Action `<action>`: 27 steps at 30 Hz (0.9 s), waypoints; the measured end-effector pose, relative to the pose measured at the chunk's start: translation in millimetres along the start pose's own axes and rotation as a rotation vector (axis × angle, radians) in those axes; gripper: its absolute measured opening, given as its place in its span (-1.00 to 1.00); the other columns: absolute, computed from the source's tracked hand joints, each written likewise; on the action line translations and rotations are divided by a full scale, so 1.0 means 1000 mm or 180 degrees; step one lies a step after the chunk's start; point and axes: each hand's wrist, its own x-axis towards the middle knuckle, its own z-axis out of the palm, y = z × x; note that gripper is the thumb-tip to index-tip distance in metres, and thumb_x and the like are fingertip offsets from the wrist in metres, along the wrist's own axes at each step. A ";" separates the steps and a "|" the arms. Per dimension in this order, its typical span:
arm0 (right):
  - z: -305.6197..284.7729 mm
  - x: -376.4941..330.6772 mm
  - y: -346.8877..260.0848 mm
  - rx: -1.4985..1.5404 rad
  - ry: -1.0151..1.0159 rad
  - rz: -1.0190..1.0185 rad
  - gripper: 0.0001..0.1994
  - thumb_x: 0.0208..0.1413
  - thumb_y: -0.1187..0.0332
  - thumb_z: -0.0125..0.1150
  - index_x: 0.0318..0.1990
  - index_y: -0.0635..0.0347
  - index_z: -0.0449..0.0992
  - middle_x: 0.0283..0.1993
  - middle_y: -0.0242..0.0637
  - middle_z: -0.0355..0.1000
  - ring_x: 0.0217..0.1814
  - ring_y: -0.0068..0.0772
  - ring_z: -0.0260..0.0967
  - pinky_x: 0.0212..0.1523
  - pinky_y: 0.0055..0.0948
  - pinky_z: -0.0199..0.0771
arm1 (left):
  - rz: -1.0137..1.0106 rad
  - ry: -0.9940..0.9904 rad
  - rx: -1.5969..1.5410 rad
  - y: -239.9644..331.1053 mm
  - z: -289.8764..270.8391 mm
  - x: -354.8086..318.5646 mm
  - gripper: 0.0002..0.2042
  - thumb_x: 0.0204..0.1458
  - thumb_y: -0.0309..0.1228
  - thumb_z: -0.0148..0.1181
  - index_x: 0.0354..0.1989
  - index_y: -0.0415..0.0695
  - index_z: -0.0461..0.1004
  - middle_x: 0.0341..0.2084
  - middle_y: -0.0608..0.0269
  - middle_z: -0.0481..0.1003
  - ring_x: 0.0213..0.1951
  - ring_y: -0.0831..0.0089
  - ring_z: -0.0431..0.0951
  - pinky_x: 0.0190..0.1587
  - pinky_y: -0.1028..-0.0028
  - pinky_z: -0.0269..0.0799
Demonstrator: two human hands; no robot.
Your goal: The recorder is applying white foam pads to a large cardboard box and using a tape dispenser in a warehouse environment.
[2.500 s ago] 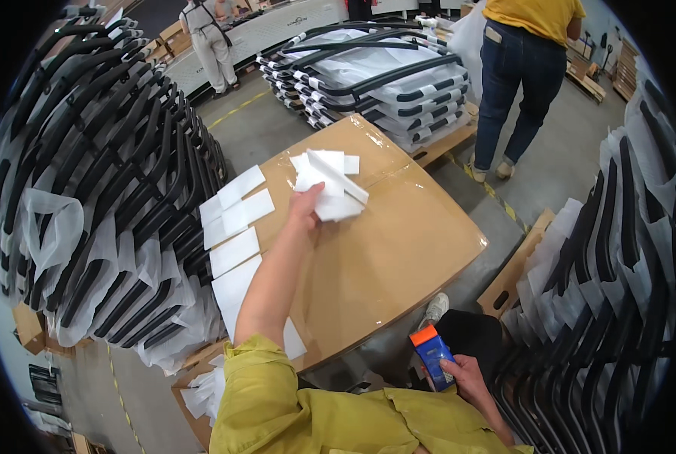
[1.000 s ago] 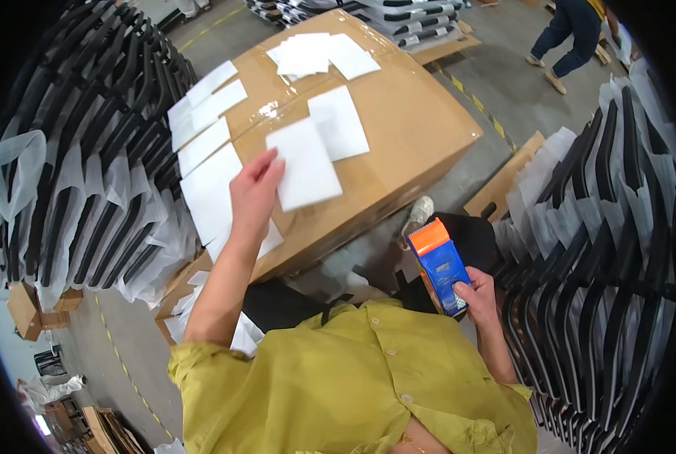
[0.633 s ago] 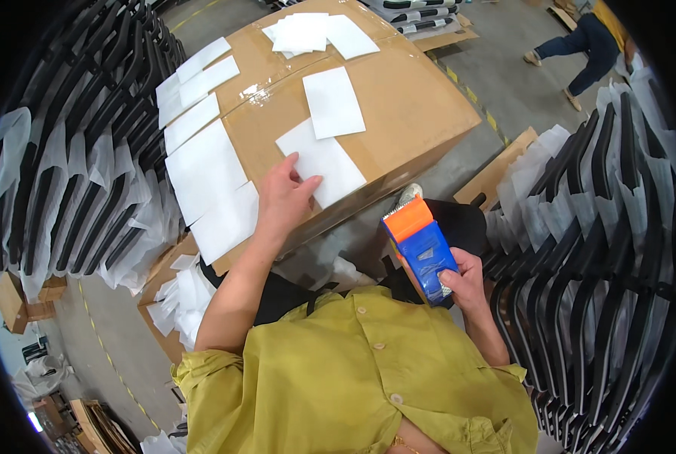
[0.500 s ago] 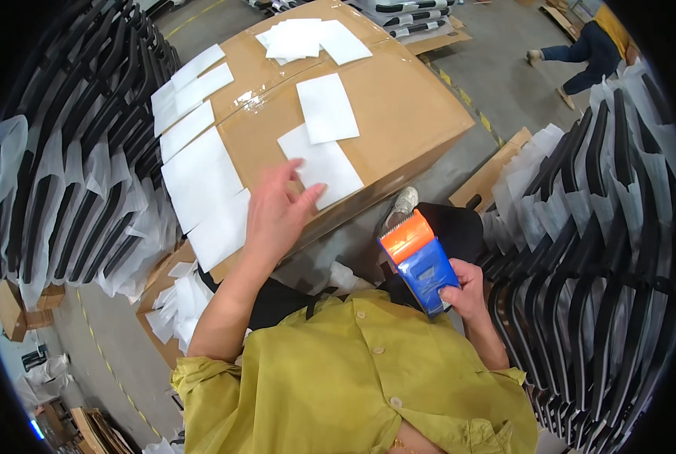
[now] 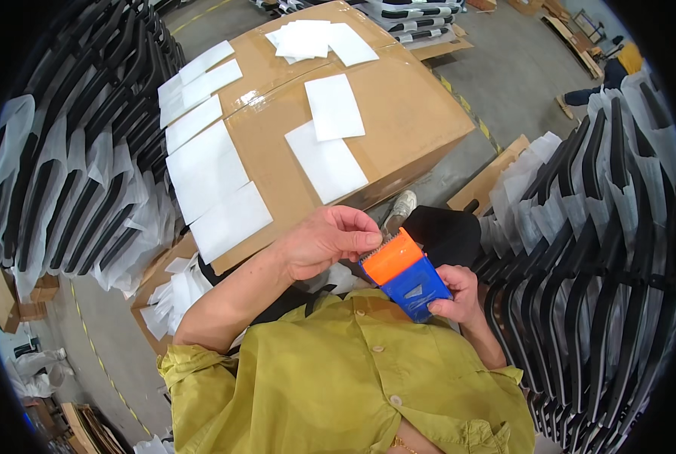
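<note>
My right hand (image 5: 459, 295) is wrapped round a blue and orange handheld tape dispenser (image 5: 416, 289), held in front of my shirt. Its orange end, with a toothed edge, points up and left. At that edge my left hand (image 5: 336, 240) has thumb and forefinger pinched together; what lies between them is too small to make out. Just beyond, a large cardboard box (image 5: 266, 144) carries several white foam sheets. Two overlapping sheets, an upper one (image 5: 335, 107) and a lower one (image 5: 326, 162), lie near its right side. Other sheets (image 5: 232, 222) run along its left edge.
Tall stacks of black curved frames (image 5: 88, 174) with white wrapping stand on the left, and similar frames (image 5: 580, 250) on the right. An open carton of white sheets (image 5: 173, 303) sits low left. Another person (image 5: 614, 72) is far right.
My left hand has left the foam sheet on the box and come down right to the dispenser's toothed edge. The dispenser has shifted slightly down and left and tilted further left.
</note>
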 end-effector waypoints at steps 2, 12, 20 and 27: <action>0.002 0.003 -0.001 0.0047 0.0013 -0.0015 -0.68 -0.27 0.37 0.29 -0.35 0.42 0.43 -0.58 -0.31 0.42 -0.60 -0.65 0.32 -0.54 -0.69 0.26 | 0.0091 0.0002 0.0013 -0.001 0.000 -0.001 -0.88 -0.09 -0.41 0.19 -0.41 -0.16 0.44 -0.57 0.42 0.41 -0.53 0.67 0.33 -0.48 0.66 0.25; 0.014 0.008 -0.011 -0.0088 -0.0099 0.0224 -0.70 -0.21 0.31 0.24 -0.40 0.40 0.41 -0.55 -0.34 0.42 -0.57 -0.73 0.28 -0.54 -0.74 0.22 | 0.0247 0.0216 0.0664 0.017 -0.006 -0.010 -0.87 0.00 -0.39 0.07 -0.40 -0.21 0.42 -0.55 0.40 0.41 -0.53 0.68 0.33 -0.47 0.67 0.27; 0.030 0.015 -0.021 0.0484 0.0279 0.0871 -0.72 -0.12 0.35 0.22 -0.30 0.39 0.42 -0.42 -0.33 0.42 -0.43 -0.69 0.29 -0.40 -0.67 0.29 | 0.1323 0.0939 0.3030 0.005 -0.018 0.000 -0.86 0.02 -0.39 0.05 -0.44 -0.22 0.39 -0.63 0.41 0.35 -0.55 0.69 0.28 -0.49 0.65 0.24; 0.035 0.022 -0.029 0.0514 0.0260 0.0939 -0.74 -0.08 0.36 0.20 -0.29 0.39 0.42 -0.40 -0.33 0.42 -0.40 -0.69 0.29 -0.37 -0.66 0.30 | 0.0792 0.0783 0.2128 0.018 -0.025 0.002 -0.83 0.02 -0.37 0.05 -0.48 -0.23 0.37 -0.66 0.43 0.34 -0.58 0.68 0.30 -0.54 0.63 0.23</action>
